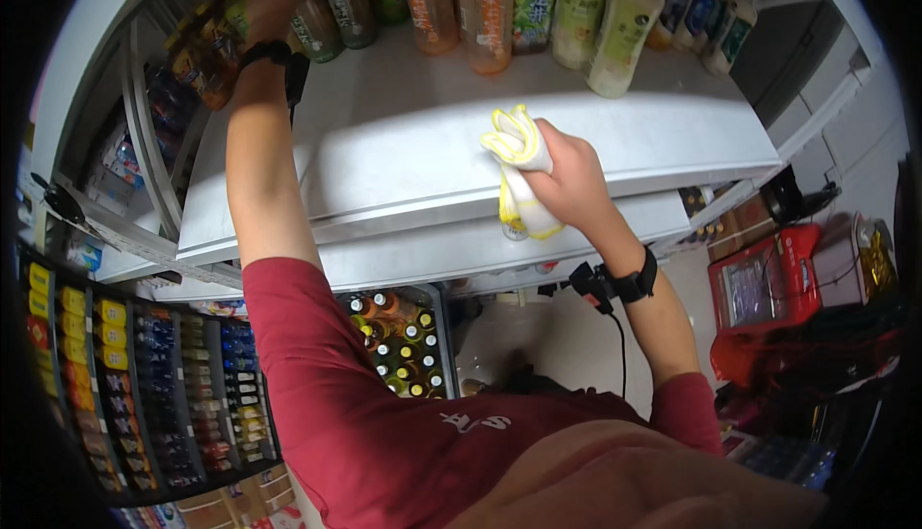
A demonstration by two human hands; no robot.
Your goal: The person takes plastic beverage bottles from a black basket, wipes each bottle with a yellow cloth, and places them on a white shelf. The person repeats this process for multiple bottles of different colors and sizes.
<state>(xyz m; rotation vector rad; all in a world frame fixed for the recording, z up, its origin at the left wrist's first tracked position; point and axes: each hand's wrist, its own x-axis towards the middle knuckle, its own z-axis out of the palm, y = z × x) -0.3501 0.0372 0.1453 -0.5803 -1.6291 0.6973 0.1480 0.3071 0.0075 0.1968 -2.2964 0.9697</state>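
My right hand point(575, 175) grips a folded white cloth with yellow edging point(520, 141) over the front part of a white shelf point(389, 147). My left hand point(274, 0) reaches to the shelf's back left, dark and blurred. It is beside green-tinted drink bottles point(317, 28) and amber bottles with yellow labels point(204, 61); its fingers are too unclear to show whether they hold one. Two orange drink bottles point(486, 14) stand at the back middle. To their right are a green-labelled bottle point(533, 3) and pale bottles with green labels point(625, 25).
Smaller bottles point(727, 32) stand at the shelf's right end. Below is a dark crate point(448, 345) of capped bottles. A drinks rack point(151, 356) lies at lower left. A red box point(763, 280) sits at right. A black cable point(624, 356) hangs from my right wrist strap point(635, 280).
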